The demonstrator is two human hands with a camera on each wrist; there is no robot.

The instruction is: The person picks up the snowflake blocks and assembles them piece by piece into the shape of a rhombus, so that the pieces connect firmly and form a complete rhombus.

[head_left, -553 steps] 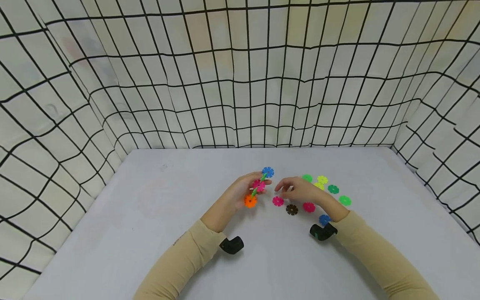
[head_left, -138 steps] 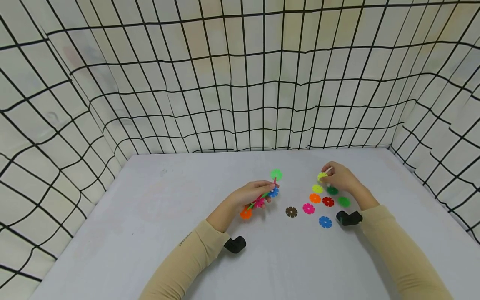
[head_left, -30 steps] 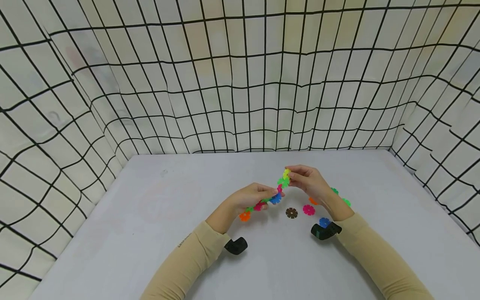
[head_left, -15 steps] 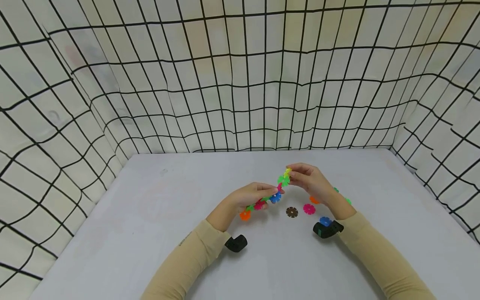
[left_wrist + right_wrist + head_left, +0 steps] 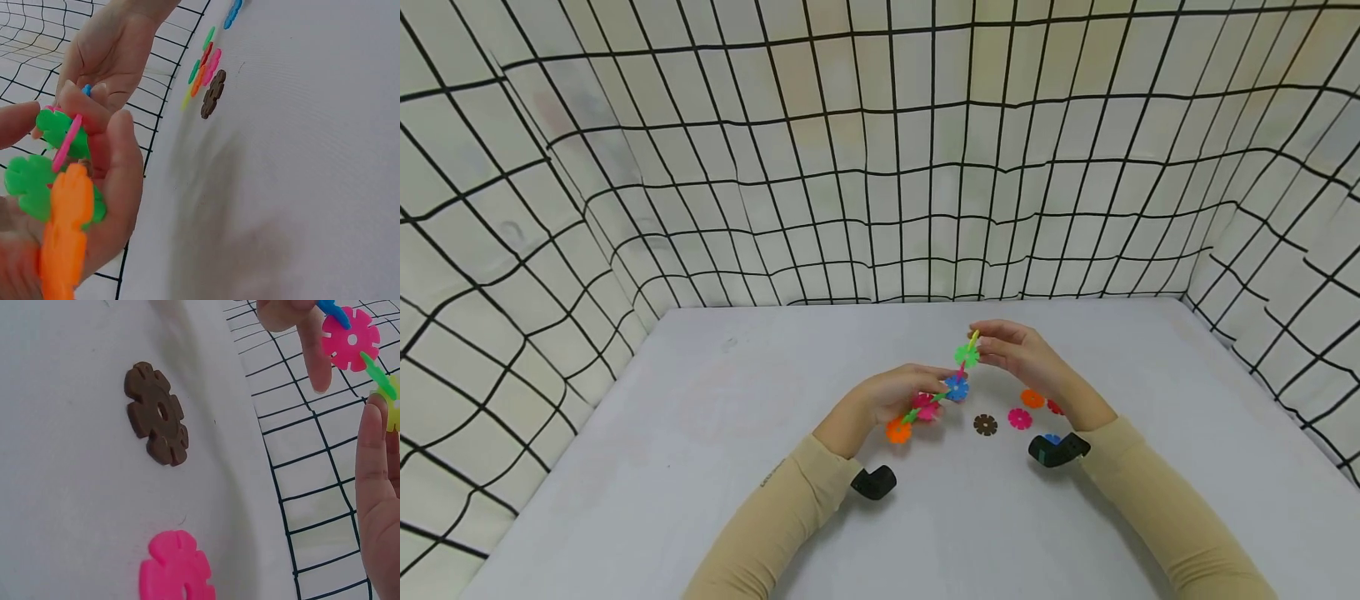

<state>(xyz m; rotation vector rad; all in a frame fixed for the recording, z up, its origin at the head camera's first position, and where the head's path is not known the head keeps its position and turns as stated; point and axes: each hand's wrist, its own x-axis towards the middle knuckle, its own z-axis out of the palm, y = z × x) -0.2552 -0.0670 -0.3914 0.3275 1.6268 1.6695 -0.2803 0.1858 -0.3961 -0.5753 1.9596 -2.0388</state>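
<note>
My left hand (image 5: 887, 396) holds a chain of slotted plastic snowflake discs above the white table. An orange disc (image 5: 898, 431) forms its near end; green, pink and blue (image 5: 957, 388) ones follow, joined at angles. At the far end a light green disc (image 5: 967, 355) meets a yellow disc (image 5: 974, 337), seen edge-on. My right hand (image 5: 1022, 358) pinches that yellow disc at its fingertips. In the right wrist view the yellow disc (image 5: 394, 412) sits in the light green one's edge. The left wrist view shows the orange disc (image 5: 62, 231) close up, beside the curled left fingers.
Loose discs lie flat right of the chain: brown (image 5: 985, 425), pink (image 5: 1019, 418), orange (image 5: 1032, 398) and red (image 5: 1055, 407). A blue disc (image 5: 1052, 438) is partly covered by the right wrist camera (image 5: 1058, 451). Black netting (image 5: 925, 167) surrounds the table's back and sides.
The chain has grown by pink, light green and yellow discs since the oldest frame. The yellow one came off the table. In the last second the chain turned slightly, its yellow disc now edge-on.
</note>
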